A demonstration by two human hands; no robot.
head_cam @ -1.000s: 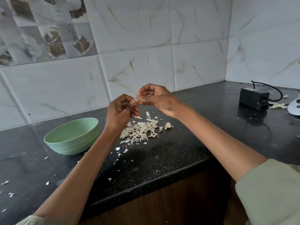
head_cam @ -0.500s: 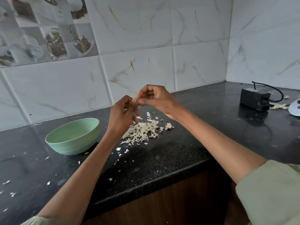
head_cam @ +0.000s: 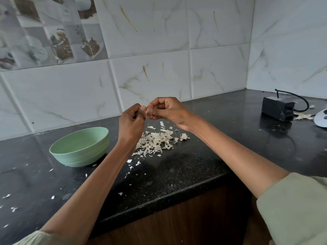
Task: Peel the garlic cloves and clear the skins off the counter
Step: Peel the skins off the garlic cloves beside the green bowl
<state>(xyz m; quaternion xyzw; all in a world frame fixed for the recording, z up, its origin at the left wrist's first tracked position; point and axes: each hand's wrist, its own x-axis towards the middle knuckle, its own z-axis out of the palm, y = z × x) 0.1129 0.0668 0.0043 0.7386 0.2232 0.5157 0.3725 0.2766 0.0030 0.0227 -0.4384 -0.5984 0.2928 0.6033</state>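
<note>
Currently both hands are raised above the middle of the black counter (head_cam: 185,174), fingertips meeting. The left hand (head_cam: 131,121) and the right hand (head_cam: 166,110) each pinch one garlic clove (head_cam: 146,109) between curled fingers; the clove is small and mostly covered, so how much skin remains on it cannot be told. Directly below the hands lies a heap of garlic skins (head_cam: 155,140), with loose flakes trailing toward the front edge and further scraps near the left edge. A green bowl (head_cam: 79,147) stands to the left of the heap, near the back wall; its contents are not visible from here. By this evidence, peeling is well advanced but not finished, and clearing the skins has not begun. A black adapter (head_cam: 277,110) sits at the back right corner.
</note>
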